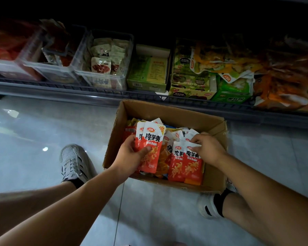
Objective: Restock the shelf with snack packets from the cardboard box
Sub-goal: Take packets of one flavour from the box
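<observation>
An open cardboard box sits on the floor in front of the low shelf. It holds several red-and-white snack packets and some orange ones. My left hand grips a small stack of red-and-white packets, held upright over the box's left side. My right hand reaches into the box's right side, and its fingertips pinch the top edge of two packets that stand side by side there.
The shelf carries clear plastic bins of small packets at left, green cartons in the middle, and loose green and orange bags at right. My two shoes flank the box on a glossy tiled floor.
</observation>
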